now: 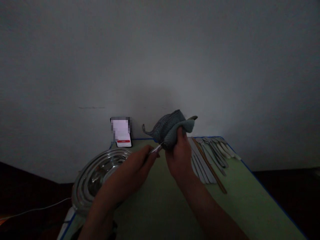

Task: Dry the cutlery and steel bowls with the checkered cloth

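Observation:
My left hand (140, 165) pinches the handle of a thin metal utensil (155, 149), held above the table. The utensil's far end disappears into a grey cloth (171, 128). My right hand (178, 156) is closed round that cloth, bunching it over the hidden end. Both hands hover over the green table top (162, 203), close together near its middle.
A large shiny steel bowl (96, 175) sits at the table's left edge. A row of several metal utensils (212, 153) and a wooden stick (210, 166) lies at the far right. A phone (121, 132) leans against the white wall. A white cable (32, 210) trails off left.

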Available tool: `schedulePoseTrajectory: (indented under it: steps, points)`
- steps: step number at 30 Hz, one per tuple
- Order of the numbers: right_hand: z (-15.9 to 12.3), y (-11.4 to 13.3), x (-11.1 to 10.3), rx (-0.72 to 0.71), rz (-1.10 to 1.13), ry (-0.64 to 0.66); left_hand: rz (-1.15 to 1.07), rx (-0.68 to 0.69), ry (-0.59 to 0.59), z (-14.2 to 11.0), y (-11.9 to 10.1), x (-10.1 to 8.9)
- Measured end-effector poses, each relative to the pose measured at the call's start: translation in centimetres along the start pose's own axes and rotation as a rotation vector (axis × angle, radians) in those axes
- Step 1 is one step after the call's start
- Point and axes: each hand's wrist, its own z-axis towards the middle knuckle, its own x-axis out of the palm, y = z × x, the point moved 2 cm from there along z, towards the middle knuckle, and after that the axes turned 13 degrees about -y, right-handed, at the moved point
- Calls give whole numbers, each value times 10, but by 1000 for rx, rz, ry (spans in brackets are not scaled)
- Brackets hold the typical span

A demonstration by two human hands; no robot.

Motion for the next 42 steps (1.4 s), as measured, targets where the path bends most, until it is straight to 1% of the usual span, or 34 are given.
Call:
schedulePoseTrajectory:
  steps: [1, 2, 4, 6, 9, 12, 16, 18, 21, 24, 27, 30, 33, 35, 38, 41, 42]
  points:
    - [-7, -4, 2, 52, -8, -35, 5, -1, -48, 3, -1, 4]
    - [-13, -8, 4, 98, -17, -55, 13, -1, -66, 4, -2, 6]
    - [-20, -14, 8, 180, -33, -54, 48, 0, -56, 6, -3, 9]
    - [-20, -16, 10, 205, -53, -45, 109, 8, -39, 4, -4, 8]
    - [-12, -13, 6, 187, -95, -73, 164, 10, 0, 0, -6, 4]
    - [-2, -6, 1, 163, -99, -134, 152, -10, 57, -4, -9, 0]
    - [17, 3, -5, 172, 35, -213, 123, 7, 92, -6, -9, -8]
    - [29, 9, -8, 174, 71, -233, 103, 17, 118, -8, -7, -13]
    - [45, 19, -14, 168, 163, -298, 89, 18, 154, -11, -3, -19]
    - [51, 25, -18, 134, 223, -357, 63, 14, 176, -12, -1, -22]
    - [38, 22, -13, 116, 149, -335, 53, 3, 166, -9, -3, -19]
    - [11, 10, -1, 162, 32, -204, 84, -3, 103, -4, -5, -9]
    - [-13, -2, 7, 198, -45, -134, 85, -14, 45, 0, -4, -2]
    - [-19, -7, 8, 221, -83, -129, 95, -27, 42, 1, -2, 1]
    - [-9, -8, 5, 230, -70, -131, 133, -36, 59, 1, -1, -1]
    - [16, -1, -2, 205, 72, -137, 153, -22, 101, 0, -2, -4]
    - [25, 2, -4, 225, 139, -141, 160, -20, 124, -1, -2, -5]
